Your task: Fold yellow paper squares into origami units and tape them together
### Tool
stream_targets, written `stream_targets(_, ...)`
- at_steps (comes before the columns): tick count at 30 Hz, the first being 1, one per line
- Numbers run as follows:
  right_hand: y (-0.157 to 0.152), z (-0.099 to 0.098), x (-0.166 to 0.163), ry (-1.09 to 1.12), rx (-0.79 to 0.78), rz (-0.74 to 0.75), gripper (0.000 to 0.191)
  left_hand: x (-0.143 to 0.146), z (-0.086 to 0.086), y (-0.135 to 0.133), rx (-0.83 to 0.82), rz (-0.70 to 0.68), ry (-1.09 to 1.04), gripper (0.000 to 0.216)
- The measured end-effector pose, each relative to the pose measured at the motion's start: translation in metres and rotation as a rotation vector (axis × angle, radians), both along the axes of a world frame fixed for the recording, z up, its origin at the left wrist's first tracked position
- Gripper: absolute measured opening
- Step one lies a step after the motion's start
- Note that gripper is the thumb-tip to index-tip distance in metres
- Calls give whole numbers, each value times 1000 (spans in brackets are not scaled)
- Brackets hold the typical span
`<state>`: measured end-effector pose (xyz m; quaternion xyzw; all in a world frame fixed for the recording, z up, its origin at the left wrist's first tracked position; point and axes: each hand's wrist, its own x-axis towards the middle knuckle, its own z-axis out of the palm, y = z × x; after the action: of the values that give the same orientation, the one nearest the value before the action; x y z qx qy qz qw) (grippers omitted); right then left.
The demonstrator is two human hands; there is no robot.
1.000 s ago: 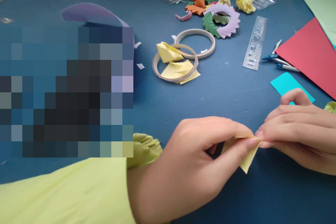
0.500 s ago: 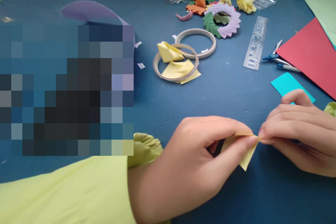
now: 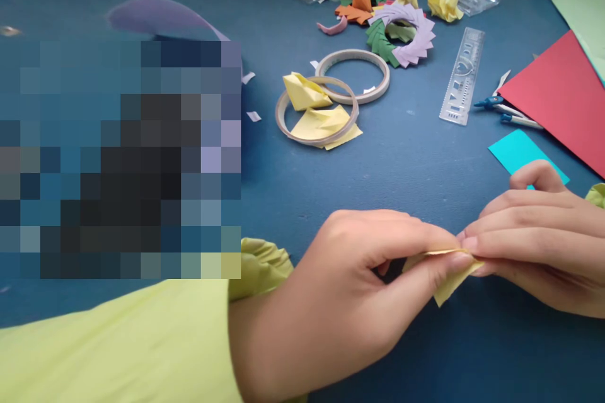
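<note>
Both hands pinch one small folded piece of yellow paper just above the blue table. My left hand grips its left part between thumb and fingers. My right hand holds its right tip with fingers pressed together. Both wrists wear yellow-green sleeves. A corner of the paper hangs down below the fingers.
Two tape rings lie mid-table with folded yellow pieces in them. Behind are a purple and green paper wreath, orange and green scraps, a clear ruler, a red sheet, a cyan slip and a curled purple strip. A blurred patch covers the left.
My right hand's fingers have slid a little left and down over the paper's tip, flattening it. The left hand has barely moved.
</note>
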<state>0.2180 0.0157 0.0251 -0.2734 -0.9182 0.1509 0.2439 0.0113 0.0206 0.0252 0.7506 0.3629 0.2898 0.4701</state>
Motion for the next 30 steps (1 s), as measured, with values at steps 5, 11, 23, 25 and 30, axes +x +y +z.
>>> stream_targets(5, 3, 4, 5, -41, -31, 95, 17, -2, -1, -1, -6, -4, -10, 18)
stream_targets(11, 5, 7, 9, -27, -65, 124, 18, -4, 1, -2, -31, -8, -51, 23)
stream_targets(23, 0, 3, -3, 149, -71, 23, 12, -2, 1, -2, -55, -15, -55, 21)
stream_targets(25, 0, 2, -3, 120, -66, 28, 13, -2, 1, -1, -58, -18, -43, 21)
stream_targets(30, 0, 2, -1, 82, -64, 29, 15, -2, 2, -1, -62, -21, -30, 20)
